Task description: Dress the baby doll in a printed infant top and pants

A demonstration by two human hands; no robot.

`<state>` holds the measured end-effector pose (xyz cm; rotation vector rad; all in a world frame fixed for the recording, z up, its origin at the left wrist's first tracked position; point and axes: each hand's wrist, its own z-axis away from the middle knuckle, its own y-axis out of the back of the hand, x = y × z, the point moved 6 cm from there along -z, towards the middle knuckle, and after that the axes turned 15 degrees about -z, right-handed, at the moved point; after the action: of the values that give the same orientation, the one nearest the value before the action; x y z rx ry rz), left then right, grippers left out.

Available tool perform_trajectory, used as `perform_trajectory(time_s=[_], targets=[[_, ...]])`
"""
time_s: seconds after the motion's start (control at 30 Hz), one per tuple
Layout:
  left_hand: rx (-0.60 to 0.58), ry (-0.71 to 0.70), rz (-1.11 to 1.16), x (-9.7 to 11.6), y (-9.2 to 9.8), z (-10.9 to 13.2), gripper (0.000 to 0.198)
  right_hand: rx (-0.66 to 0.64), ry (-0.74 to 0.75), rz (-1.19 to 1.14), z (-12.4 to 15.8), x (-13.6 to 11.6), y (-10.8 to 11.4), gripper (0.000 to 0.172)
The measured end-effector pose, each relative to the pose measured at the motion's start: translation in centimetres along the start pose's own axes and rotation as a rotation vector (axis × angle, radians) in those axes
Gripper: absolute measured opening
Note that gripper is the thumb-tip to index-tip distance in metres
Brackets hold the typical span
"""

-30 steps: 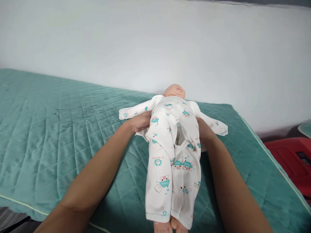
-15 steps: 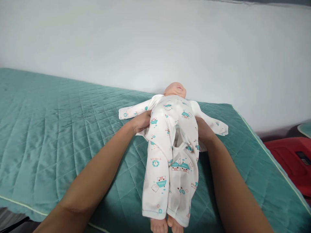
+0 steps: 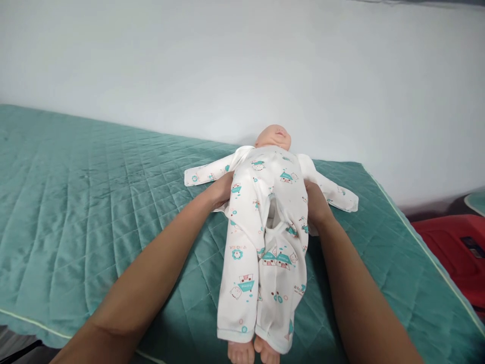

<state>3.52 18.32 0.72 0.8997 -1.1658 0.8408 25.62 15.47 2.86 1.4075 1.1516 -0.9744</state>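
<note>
A baby doll (image 3: 273,135) lies on its back, head towards the wall. It wears white printed baby pants (image 3: 242,237) pulled high over the chest and a white long-sleeved top (image 3: 212,172), its sleeves spread out. The pants have an opening at the crotch, and bare feet (image 3: 241,352) stick out of the cuffs. My left hand (image 3: 223,192) grips the doll's side at the waist. On the opposite side, my right hand (image 3: 315,202) does the same. The fingers of both hands are largely hidden behind the clothes and body.
A green quilted cover (image 3: 113,202) with a pale piped edge lies under the doll. A plain white wall (image 3: 189,65) rises behind it. Beyond the cover's right edge is a red object (image 3: 447,247), cut off by the frame.
The doll's legs and feet have shifted slightly left. Both hands stay at its sides, with only a small movement.
</note>
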Motion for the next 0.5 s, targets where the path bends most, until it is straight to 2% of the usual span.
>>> perform_trajectory(time_s=[0.1, 0.17, 0.27, 0.5], targets=[[0.089, 0.008, 0.021, 0.14, 0.29, 0.26, 0.019, 0.027, 0.058, 0.089, -0.01, -0.32, 0.18, 0.025], [0.109, 0.022, 0.019, 0.19, 0.30, 0.34, 0.016, 0.044, 0.088, 0.178, 0.03, -0.55, 0.25, 0.026], [0.079, 0.040, 0.016, 0.13, 0.06, 0.31, 0.018, 0.075, 0.089, 0.254, 0.13, -0.36, 0.33, 0.027], [0.047, -0.061, 0.000, 0.13, -0.16, -0.01, 0.030, 0.158, 0.095, 0.192, 0.28, 0.29, 0.56, 0.018]])
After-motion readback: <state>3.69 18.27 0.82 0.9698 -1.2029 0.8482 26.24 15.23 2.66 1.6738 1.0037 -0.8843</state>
